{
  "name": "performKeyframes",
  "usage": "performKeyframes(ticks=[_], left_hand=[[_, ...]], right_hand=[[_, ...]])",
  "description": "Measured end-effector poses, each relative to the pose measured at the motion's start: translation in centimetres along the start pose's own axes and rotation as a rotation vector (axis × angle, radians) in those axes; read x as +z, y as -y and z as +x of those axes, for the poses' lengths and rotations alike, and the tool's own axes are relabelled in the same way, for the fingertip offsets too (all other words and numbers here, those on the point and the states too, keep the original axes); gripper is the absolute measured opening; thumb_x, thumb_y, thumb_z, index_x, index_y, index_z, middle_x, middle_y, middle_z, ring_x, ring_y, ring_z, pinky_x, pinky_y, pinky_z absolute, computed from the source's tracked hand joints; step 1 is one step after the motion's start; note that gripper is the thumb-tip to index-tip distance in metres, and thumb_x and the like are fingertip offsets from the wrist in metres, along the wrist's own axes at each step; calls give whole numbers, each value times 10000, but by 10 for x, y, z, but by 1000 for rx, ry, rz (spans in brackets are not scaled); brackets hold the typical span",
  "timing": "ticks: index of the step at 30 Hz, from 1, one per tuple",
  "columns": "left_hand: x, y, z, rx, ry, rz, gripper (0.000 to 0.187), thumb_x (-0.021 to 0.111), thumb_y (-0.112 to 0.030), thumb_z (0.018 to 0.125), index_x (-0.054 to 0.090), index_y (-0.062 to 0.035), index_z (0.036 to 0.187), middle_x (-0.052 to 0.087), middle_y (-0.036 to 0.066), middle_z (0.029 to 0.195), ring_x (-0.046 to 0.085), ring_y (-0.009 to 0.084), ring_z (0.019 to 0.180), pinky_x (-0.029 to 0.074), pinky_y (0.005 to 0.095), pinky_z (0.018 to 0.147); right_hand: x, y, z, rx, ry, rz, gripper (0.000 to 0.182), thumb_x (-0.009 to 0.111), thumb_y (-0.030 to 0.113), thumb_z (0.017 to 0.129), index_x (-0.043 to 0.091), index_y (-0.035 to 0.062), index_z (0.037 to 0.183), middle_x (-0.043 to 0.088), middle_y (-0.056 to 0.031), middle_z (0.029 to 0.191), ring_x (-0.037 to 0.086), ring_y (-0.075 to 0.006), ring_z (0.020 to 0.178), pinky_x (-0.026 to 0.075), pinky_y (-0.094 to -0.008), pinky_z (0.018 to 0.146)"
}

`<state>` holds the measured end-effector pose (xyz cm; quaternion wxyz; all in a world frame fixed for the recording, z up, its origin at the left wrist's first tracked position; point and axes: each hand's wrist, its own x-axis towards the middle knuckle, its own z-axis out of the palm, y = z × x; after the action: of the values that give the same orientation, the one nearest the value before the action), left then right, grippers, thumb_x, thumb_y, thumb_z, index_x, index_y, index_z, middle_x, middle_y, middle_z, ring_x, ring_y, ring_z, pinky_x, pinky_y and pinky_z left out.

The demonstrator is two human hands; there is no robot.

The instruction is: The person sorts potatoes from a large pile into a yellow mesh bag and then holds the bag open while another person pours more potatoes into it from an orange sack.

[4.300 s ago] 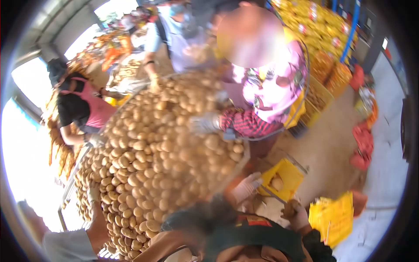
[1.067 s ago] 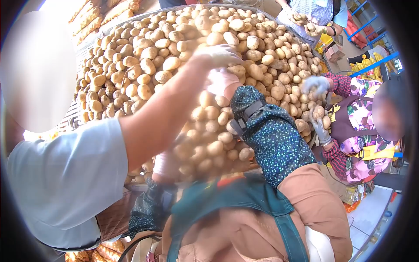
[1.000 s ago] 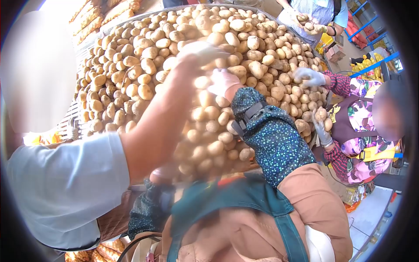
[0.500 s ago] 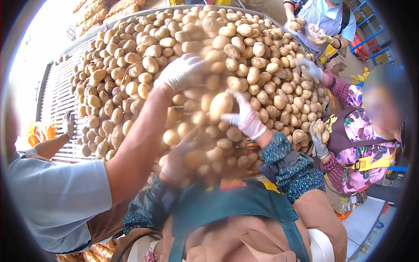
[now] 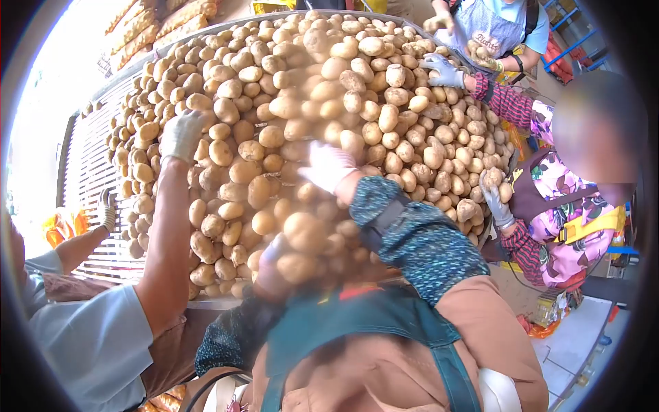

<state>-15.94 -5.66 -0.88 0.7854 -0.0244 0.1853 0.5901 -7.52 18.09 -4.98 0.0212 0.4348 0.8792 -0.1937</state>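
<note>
Potatoes [image 5: 388, 118] lie heaped on the slatted counter [image 5: 96, 147] near sacks [image 5: 137, 38]; right hand [image 5: 328, 166] reaches half-open, left hand [image 5: 273, 264] blurred, grip unclear.

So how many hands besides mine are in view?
6. At left, one hand over the potatoes, another hand by the slats; at right, upper hand and lower hand; at top right, a hand near the edge and a hand below it. More may be hidden.
</note>
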Motion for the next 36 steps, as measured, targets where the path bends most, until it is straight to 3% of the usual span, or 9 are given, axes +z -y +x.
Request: performKeyframes(ticks=[6,9,12,18,19,23,30,31,36], left_hand=[[-25,3,-13,143,-119,74,776,686,-509,902,451,9,1430,565,199,1370,563,363,1240,443,542,1092],[-19,6,-17,128,-142,62,811,718,-530,862,464,16,1405,586,190,1316,595,373,1157,558,529,891],[-1,4,-14,107,-130,41,812,726,-543,848,480,15,1383,613,184,1249,636,367,1059,597,495,747],[13,2,3,58,-165,104,811,686,-570,872,487,21,1390,607,195,1284,639,345,1097,592,469,828],[18,1,6,50,-162,120,813,681,-574,875,487,22,1393,605,197,1290,638,343,1105,589,468,845],[24,1,6,44,-187,191,838,681,-581,875,469,24,1415,588,201,1324,628,343,1139,580,469,884],[28,-1,8,33,-50,172,811,663,-570,891,445,-11,1438,546,195,1376,601,368,1166,575,480,877],[34,0,8,35,-77,181,805,653,-575,897,448,-10,1432,554,195,1364,603,366,1160,575,475,873],[70,11,12,33,-150,200,742,591,-577,942,455,-29,1424,600,183,1287,612,342,1139,576,470,853]], right_hand=[[-15,-2,-8,-163,86,118,523,722,356,832,574,40,1221,694,-212,1114,685,-358,1025,554,-439,881],[-17,-32,-44,-235,-300,702,487,744,284,827,617,49,1234,684,-177,1058,666,-241,983,542,-350,866],[-21,-83,-47,133,-75,1682,243,706,154,847,676,40,1061,661,-47,898,621,-153,882,524,-310,817],[-60,-74,-24,356,-35,291,423,734,416,822,681,31,989,710,-191,987,690,-273,977,538,-402,838],[-36,-84,-14,205,-180,148,540,788,515,757,665,59,1019,693,-216,927,683,-380,872,543,-443,815],[-32,-80,0,140,-35,74,599,806,472,779,639,66,1186,703,-202,1081,687,-319,1022,555,-411,839],[-60,-91,-94,32,18,1847,472,722,146,880,585,55,1321,666,-82,1189,660,-182,1010,581,-303,781],[-58,-93,-104,14,70,2016,515,706,118,866,547,5,1343,662,-174,1192,679,-303,1045,601,-374,780],[-45,-89,-153,116,112,2315,568,684,373,935,545,6,1346,658,-219,1194,699,-305,939,604,-359,684]])
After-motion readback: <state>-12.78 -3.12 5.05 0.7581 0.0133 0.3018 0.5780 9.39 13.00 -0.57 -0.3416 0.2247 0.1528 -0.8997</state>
